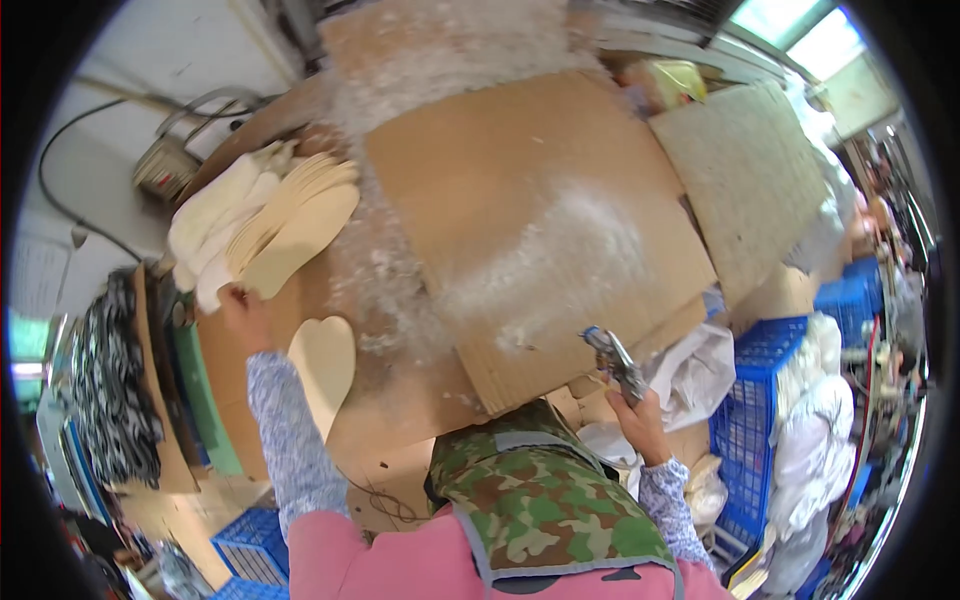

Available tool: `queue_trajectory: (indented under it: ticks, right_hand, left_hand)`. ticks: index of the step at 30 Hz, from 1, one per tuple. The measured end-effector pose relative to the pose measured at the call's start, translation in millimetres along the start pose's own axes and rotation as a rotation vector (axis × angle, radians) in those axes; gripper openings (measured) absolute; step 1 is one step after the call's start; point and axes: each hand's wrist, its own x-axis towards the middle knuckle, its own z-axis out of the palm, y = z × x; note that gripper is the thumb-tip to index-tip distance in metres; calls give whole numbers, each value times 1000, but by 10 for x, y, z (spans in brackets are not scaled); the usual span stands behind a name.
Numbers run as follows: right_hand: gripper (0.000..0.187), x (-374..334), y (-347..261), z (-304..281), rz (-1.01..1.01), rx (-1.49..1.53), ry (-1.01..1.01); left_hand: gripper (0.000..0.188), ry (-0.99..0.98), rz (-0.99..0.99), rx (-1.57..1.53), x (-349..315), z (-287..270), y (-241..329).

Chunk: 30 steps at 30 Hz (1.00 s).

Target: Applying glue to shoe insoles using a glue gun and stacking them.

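Observation:
My right hand (641, 418) is wrapped around a metal spray gun (617, 368) with a blue tip, near the front right corner of a cardboard sheet (530, 130). At the left, the fingers of my left hand (245, 312) are pinched at the lower end of the top insole (305, 230) of a fanned stack of cream insoles. White, soft-looking pieces (215, 220) lie beside that stack. A single cream insole (325, 370) lies apart on the table, just right of my left forearm. White residue coats the middle of the cardboard.
A stained grey-brown board (745, 180) lies at the right of the cardboard. Blue crates (745, 440) and white bags (815, 430) stand at the right. Dark stacked pieces (115, 385) are at the far left, below a hanging cable (50, 165). A yellow package (675, 82) sits at the back.

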Motion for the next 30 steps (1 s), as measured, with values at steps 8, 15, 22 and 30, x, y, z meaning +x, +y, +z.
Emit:
queue_trajectory:
  ticks: [8,15,22,30]
  right_hand:
    - [23,-30,320,-277,-30,9,43]
    - [24,-78,335,-478,-33,20,61]
    - [27,32,130,-443,20,29,-111]
    - [36,329,-289,30,-265,-15,-339]
  left_hand:
    - [40,-393,-106,-906,-1181,300,2964]
    - [31,-668,-385,-1094,-2030,1051,2561]
    - [36,-732,-414,-383,-2701,1469,1824]
    - [44,-723,-525,-479,-2694,1385,1838]
